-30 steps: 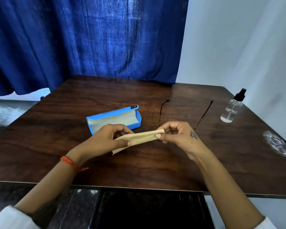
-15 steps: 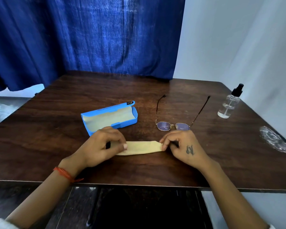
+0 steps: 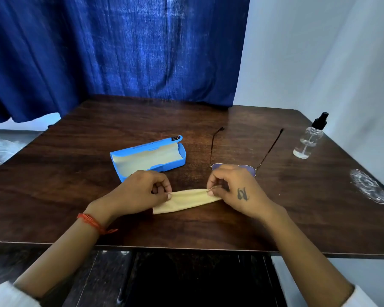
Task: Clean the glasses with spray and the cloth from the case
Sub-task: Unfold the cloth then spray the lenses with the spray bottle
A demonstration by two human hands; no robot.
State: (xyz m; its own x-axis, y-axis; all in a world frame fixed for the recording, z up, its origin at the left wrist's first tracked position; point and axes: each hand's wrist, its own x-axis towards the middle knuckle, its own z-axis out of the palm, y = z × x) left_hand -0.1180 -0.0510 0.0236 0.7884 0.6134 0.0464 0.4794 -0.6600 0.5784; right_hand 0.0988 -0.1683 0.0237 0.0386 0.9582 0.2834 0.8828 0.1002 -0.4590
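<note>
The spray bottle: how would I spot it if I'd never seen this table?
Start at the dark wooden table and follow its right edge towards the white wall. There stands the spray bottle, upright and alone, beyond the glasses. It is the only clear thing there, with a black pump top.

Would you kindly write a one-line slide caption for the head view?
Both hands, left and right, pinch the cloth between open case and glasses.
</note>
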